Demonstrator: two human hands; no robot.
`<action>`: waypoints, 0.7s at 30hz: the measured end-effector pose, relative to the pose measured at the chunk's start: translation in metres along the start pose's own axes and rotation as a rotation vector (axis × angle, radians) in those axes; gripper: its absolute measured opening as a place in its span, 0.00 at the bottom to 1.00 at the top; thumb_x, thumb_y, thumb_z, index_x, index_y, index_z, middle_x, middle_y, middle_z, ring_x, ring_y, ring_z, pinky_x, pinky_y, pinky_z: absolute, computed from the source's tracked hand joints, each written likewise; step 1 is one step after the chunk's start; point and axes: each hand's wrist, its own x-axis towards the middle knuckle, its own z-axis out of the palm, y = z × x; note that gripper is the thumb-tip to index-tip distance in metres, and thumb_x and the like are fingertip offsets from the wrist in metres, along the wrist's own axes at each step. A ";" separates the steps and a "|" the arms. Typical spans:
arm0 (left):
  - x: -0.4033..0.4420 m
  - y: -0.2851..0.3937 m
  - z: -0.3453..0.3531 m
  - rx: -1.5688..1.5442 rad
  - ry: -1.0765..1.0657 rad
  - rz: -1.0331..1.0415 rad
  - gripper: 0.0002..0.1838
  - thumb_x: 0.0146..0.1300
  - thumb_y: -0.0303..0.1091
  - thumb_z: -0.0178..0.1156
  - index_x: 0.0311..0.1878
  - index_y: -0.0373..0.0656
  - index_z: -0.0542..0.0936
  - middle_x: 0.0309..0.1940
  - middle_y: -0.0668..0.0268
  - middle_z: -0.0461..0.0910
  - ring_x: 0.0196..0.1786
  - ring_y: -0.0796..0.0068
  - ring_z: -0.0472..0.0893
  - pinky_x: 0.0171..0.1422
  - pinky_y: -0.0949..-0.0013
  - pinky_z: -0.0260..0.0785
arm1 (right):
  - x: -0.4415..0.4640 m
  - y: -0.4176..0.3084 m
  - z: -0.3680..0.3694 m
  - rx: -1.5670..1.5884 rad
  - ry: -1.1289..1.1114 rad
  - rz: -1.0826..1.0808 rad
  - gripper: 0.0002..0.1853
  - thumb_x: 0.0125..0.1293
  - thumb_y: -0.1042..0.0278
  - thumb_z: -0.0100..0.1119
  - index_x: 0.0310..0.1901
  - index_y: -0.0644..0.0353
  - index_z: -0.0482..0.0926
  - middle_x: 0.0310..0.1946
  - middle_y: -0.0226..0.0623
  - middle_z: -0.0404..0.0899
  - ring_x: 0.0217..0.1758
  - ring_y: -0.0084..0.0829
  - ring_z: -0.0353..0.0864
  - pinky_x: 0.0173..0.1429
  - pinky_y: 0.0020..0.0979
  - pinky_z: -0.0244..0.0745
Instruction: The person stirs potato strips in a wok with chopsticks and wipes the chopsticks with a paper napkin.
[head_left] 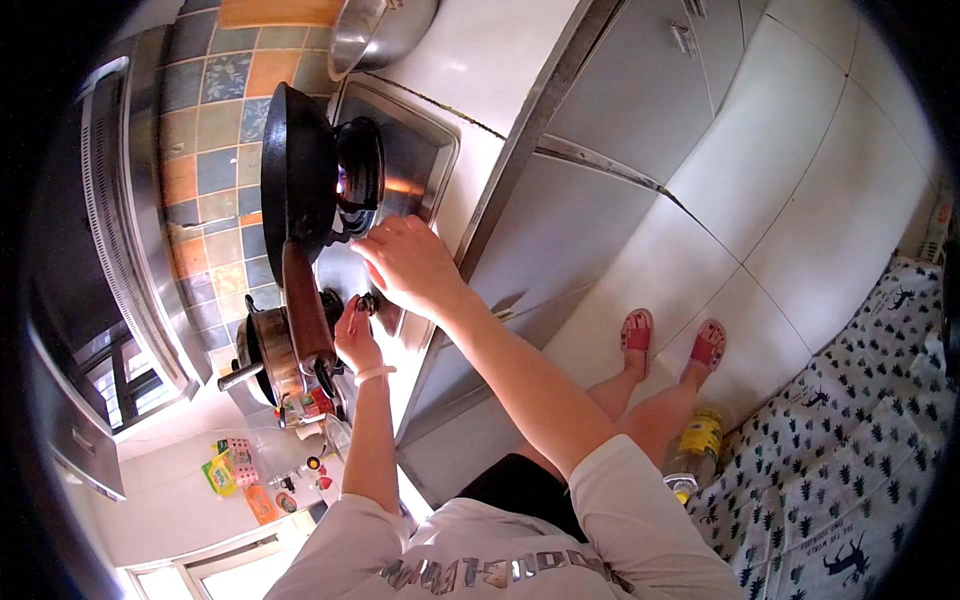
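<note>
My left hand (357,340), with a pale band at the wrist, has its fingers closed at a black stove knob (369,303) on the front of the gas stove (405,140). My right hand (410,268) hovers over the stove's front edge, thumb and fingers apart and loosely bent, with nothing visible in it. Beyond it a dark wok (295,185) sits tilted in view on a burner (359,165), where a small flame glows. The wok's brown handle (303,310) reaches toward me, left of my left hand. A metal pot (275,350) stands beside that handle.
A steel bowl (385,35) is on the white counter (490,60) past the stove. Several small packets and a red box (305,405) lie on the near side. Grey cabinets (590,220) line the front. A yellow-labelled bottle (700,440) stands on the floor by a patterned cloth (830,450).
</note>
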 end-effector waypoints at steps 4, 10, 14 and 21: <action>-0.002 0.007 0.002 -0.025 -0.003 0.003 0.14 0.62 0.23 0.60 0.51 0.41 0.83 0.41 0.66 0.81 0.43 0.80 0.79 0.47 0.76 0.71 | 0.001 0.000 -0.002 -0.025 -0.061 -0.001 0.12 0.60 0.66 0.60 0.45 0.56 0.82 0.37 0.31 0.82 0.47 0.31 0.76 0.52 0.34 0.67; 0.000 0.000 0.000 -0.017 -0.006 0.005 0.13 0.62 0.23 0.60 0.50 0.41 0.83 0.41 0.66 0.81 0.43 0.80 0.79 0.48 0.76 0.72 | 0.001 0.000 0.001 -0.031 -0.053 0.003 0.11 0.60 0.66 0.58 0.44 0.56 0.82 0.36 0.32 0.82 0.46 0.32 0.77 0.51 0.34 0.68; 0.003 -0.010 -0.002 -0.014 -0.009 0.039 0.13 0.62 0.23 0.60 0.50 0.41 0.84 0.41 0.66 0.81 0.42 0.80 0.79 0.48 0.76 0.72 | 0.001 0.002 0.003 -0.005 -0.050 0.012 0.11 0.60 0.67 0.59 0.43 0.57 0.82 0.35 0.34 0.82 0.45 0.33 0.78 0.51 0.36 0.68; 0.002 0.002 -0.001 0.038 0.003 0.032 0.13 0.61 0.24 0.62 0.49 0.40 0.83 0.40 0.65 0.82 0.39 0.80 0.79 0.46 0.75 0.72 | 0.002 0.000 -0.001 0.022 -0.085 0.048 0.11 0.57 0.68 0.60 0.42 0.58 0.81 0.35 0.35 0.81 0.45 0.35 0.78 0.53 0.37 0.68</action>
